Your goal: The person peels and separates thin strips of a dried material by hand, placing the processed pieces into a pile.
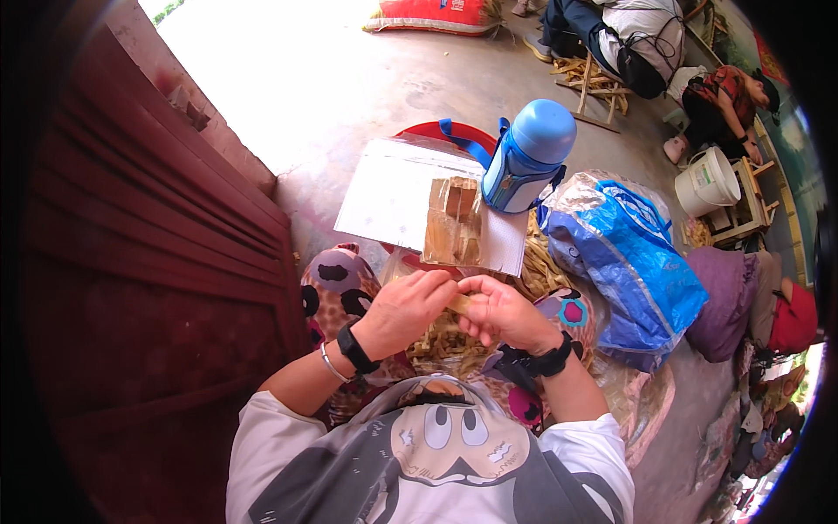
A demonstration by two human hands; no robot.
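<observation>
A dark-red door (157,306) stands at left; a blue-and-silver bag (624,271), contents hidden, lies at right. Between them, white sheets (375,196) cover a red round-rimmed support (423,129), bearing a blue flask (528,162) and brown board (452,240) — just beyond the left hand (403,310). Its fingertips are drawn together, grip unclear; the right hand (506,313) pinches 1 yellowish strip (459,303) — between both hands.

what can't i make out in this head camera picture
In the head view:
Yellowish strip: full length, partly covered by the right hand and left hand.
Curved red thing: overall shape, mostly covered by white sheets.
Blue bag: contents, hidden by its own sides.
Red sack: top part, cut off by the upper edge.
</observation>
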